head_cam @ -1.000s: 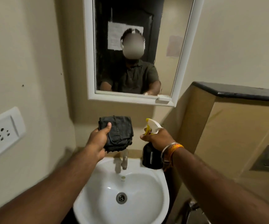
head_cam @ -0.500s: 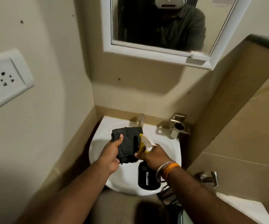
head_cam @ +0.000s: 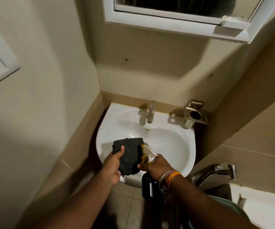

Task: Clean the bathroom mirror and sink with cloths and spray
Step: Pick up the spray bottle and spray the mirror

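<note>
Gripping the folded cloth point(head_cam: 128, 156) left point(head_cam: 112, 164), spray bottle point(head_cam: 150, 187) right point(head_cam: 154, 164), above the sink's point(head_cam: 179, 146) six o'clock rim; probably wetting the cloth next.

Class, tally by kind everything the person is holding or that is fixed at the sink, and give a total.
Cloths: 1, dark cloth
Spray bottles: 1, spray bottle
Taps: 1, tap
Sinks: 1, sink
Metal wall holders: 1, holder
Total: 5

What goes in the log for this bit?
left hand: holds folded dark cloth | right hand: grips black spray bottle | over white sink
</note>
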